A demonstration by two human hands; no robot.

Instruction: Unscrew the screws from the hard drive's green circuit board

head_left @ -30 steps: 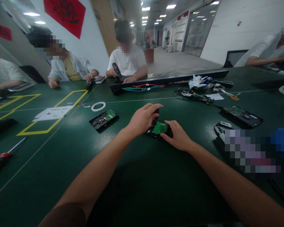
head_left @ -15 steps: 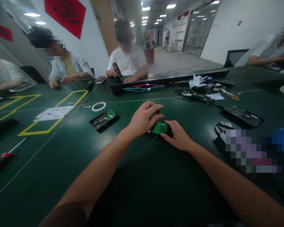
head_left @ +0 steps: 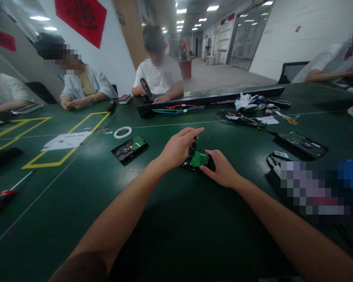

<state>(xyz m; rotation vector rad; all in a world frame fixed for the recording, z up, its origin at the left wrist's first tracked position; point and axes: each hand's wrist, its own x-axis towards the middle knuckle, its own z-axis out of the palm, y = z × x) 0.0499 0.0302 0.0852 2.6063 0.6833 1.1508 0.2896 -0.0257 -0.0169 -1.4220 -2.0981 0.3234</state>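
Observation:
On the green table in front of me lies a hard drive [head_left: 199, 158], its green circuit board facing up. My right hand [head_left: 223, 168] grips its right end, thumb at the near edge and fingers at the far edge. Over the drive's left part is my left hand [head_left: 178, 147], its fingers closed round a short dark screwdriver [head_left: 194, 141] with a touch of yellow. Most of that tool is hidden by the hand, and I cannot see its tip clearly.
A second hard drive [head_left: 130, 149] and a white ring [head_left: 122, 132] lie left; a red-black screwdriver [head_left: 2, 197] is farther left. At right are another hard drive [head_left: 301, 144] and cables. A long black bar [head_left: 211, 101] with wires spans the back, where co-workers sit.
My left hand has turned slightly over the hard drive, its index finger straightening and thumb tucking from view. My right hand stays put. A co-worker at left has brought both hands together.

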